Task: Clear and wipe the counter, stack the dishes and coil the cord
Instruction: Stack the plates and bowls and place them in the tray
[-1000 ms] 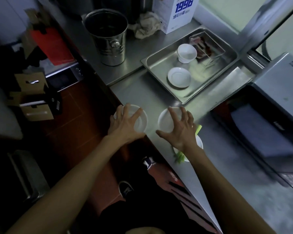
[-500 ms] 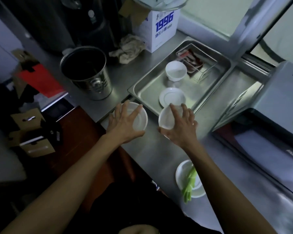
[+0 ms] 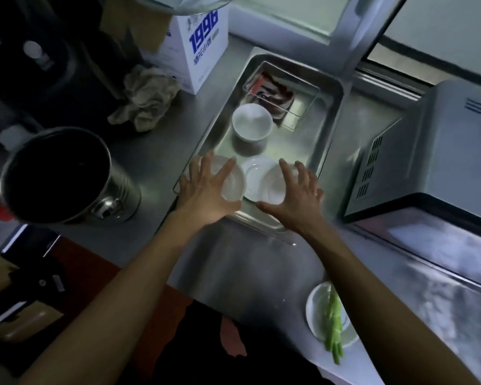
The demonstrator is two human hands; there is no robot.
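Two small white dishes, one under each spread hand: left hand [image 3: 206,187] clasping a dish [image 3: 232,187], right hand [image 3: 295,190] clasping another [image 3: 274,186], both above the tray's [image 3: 332,129] near edge, over a saucer [image 3: 254,170]. Probably light, glazed, slippery, breakable; best held by rims.

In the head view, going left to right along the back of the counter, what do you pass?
Metal bucket → crumpled rag → white 1996 box → steel tray → microwave.
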